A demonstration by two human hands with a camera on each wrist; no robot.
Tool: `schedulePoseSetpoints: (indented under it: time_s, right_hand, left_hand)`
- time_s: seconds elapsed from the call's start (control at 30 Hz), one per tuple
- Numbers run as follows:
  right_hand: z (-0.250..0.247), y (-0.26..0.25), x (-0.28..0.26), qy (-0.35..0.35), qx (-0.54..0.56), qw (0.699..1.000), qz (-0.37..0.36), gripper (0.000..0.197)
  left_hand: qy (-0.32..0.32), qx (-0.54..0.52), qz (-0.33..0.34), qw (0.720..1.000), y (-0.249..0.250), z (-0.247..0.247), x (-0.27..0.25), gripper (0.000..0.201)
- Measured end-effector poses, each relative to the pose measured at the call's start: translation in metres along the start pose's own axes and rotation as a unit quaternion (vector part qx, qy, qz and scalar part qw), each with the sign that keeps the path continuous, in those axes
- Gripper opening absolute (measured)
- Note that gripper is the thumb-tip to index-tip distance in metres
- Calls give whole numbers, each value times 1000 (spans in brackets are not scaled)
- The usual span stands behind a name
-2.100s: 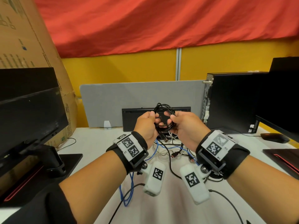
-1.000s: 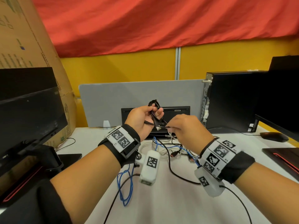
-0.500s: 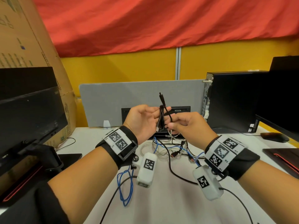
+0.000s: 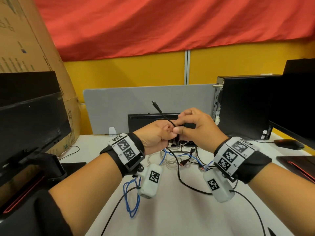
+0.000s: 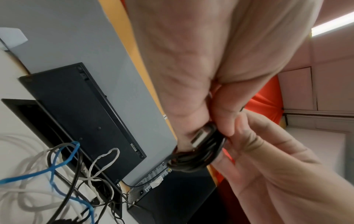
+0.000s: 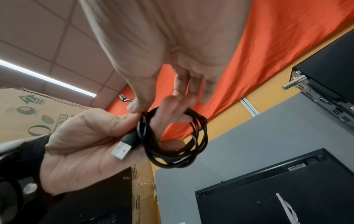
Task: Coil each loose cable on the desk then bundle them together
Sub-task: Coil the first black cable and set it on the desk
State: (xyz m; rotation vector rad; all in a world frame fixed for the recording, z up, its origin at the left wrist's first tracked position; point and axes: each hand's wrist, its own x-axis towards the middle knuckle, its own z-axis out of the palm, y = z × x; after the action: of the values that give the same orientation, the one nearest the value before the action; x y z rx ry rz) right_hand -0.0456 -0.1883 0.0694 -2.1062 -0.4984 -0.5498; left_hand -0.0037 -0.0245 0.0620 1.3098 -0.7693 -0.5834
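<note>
Mid-frame above the worktop (image 4: pixel 170 210), my left hand (image 4: pixel 153 133) and right hand (image 4: pixel 196 128) both gripped the coiled black cable (image 6: pixel 172 139).

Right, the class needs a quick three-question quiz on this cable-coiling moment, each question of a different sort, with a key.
1. True or false: the black cable coil lies on the desk.
2. Which cable colour shows on the desk? A blue, B red, C green.
3. What silver part lies across the left palm?

Key:
1. False: the left hand and the right hand hold it.
2. A: the blue cable.
3. The USB plug.
</note>
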Motion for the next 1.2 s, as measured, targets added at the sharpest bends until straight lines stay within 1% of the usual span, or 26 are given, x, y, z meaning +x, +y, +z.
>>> schedulePoseSetpoints:
  time_s: [0.07, 0.1, 0.17, 0.23, 0.33, 0.4, 0.47, 0.5, 0.57, 0.6, 0.67, 0.73, 0.83, 0.9, 0.97, 1.0, 1.1, 1.2]
  right_hand:
    - [-1, -1, 0, -18, 8, 1000, -11, 15]
    - [-1, -1, 0, -27, 12, 999, -14, 11]
    - [-2, 0, 3, -44, 3, 999, -12, 7]
    - [-4, 3, 5, -41, -18, 999, 2, 7]
    - [-1, 7, 8, 6, -28, 999, 29, 8]
    - [3, 8, 9, 65, -7, 996, 54, 11]
    - [4, 7, 10, 111, -4, 992, 63, 16]
    - [3, 6, 10, 116, -11, 991, 59, 17]
    - [2, 5, 9, 88, -24, 995, 39, 20]
    - [2, 4, 8, 62, -34, 997, 26, 28]
    - [4, 5, 8, 27, -91, 995, -5, 43]
    - [6, 7, 9, 17, -156, 987, -35, 48]
    - [7, 9, 10, -4, -206, 977, -52, 42]
    - [10, 10, 9, -6, -207, 978, -33, 44]
    - [14, 9, 8, 9, -213, 977, -13, 47]
    - [17, 8, 7, 16, -221, 975, -10, 45]
    - [23, 7, 8, 31, -264, 964, -23, 25]
    - [23, 9, 11, 44, -261, 964, -21, 14]
  left_hand:
    - [30, 16, -9, 999, 0, -1, -1, 30]
    - [34, 43, -13, 998, 1, -1, -2, 24]
    - [27, 98, -17, 995, 3, 4, -4, 25]
    - [46, 116, -21, 992, 5, 10, -5, 26]
    - [117, 89, -32, 989, 9, 16, 1, 28]
    - [147, 57, -19, 987, 10, 19, 3, 28]
    - [170, 64, -5, 983, 10, 21, 5, 26]
    - [182, 76, 0, 980, 10, 21, 5, 24]
    - [205, 97, 12, 974, 9, 20, 5, 22]
    - [215, 110, 20, 970, 9, 18, 5, 22]
    - [233, 147, 30, 961, 9, 15, 6, 24]
    - [249, 180, 31, 951, 8, 12, 7, 28]
    - [273, 214, 24, 938, 7, 8, 8, 34]
    - [282, 229, 16, 932, 7, 7, 9, 34]
    - [289, 244, 9, 926, 7, 7, 10, 34]
    - [291, 250, 6, 923, 8, 7, 10, 35]
    - [294, 255, 5, 921, 8, 8, 12, 38]
    - [299, 244, 8, 923, 9, 9, 11, 37]
